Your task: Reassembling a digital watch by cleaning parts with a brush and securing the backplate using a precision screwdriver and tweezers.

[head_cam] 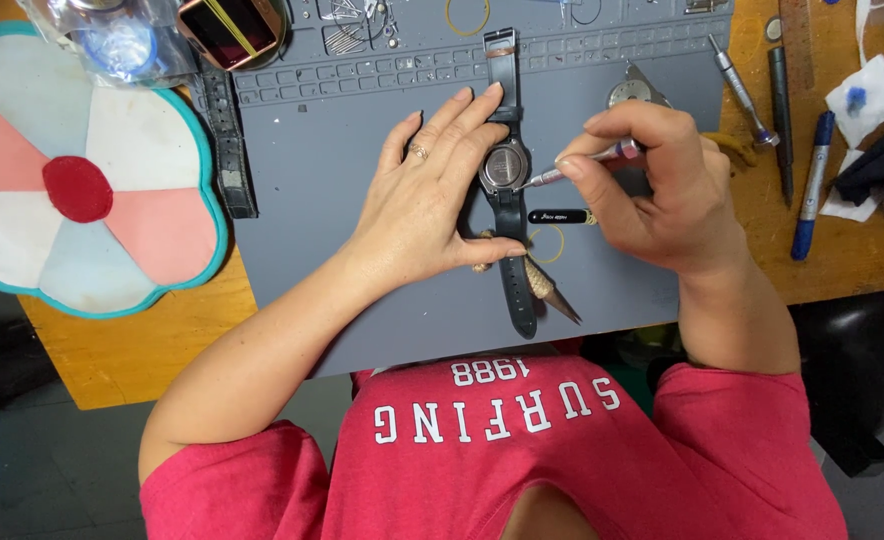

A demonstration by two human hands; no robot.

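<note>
Left hand (432, 195) lying flat, pinning watch (505, 167), strap axis running away; right hand (652, 185) gripping screwdriver (587, 160), tip touching case from right

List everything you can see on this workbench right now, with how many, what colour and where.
wristwatch: one, black, face down at mat centre
screwdriver: one, silver, tip at the watch's back
grey work mat: one, on wooden bench
second watch: one, rose-tinted case, top left
flower-shaped cushion: one, pink, white and teal, far left
spare screwdrivers: two, silver and dark, right of mat
blue pen: one, right
white wipes: a few, far right
left hand: pressing the watch down
right hand: fingers pinching the screwdriver
</note>
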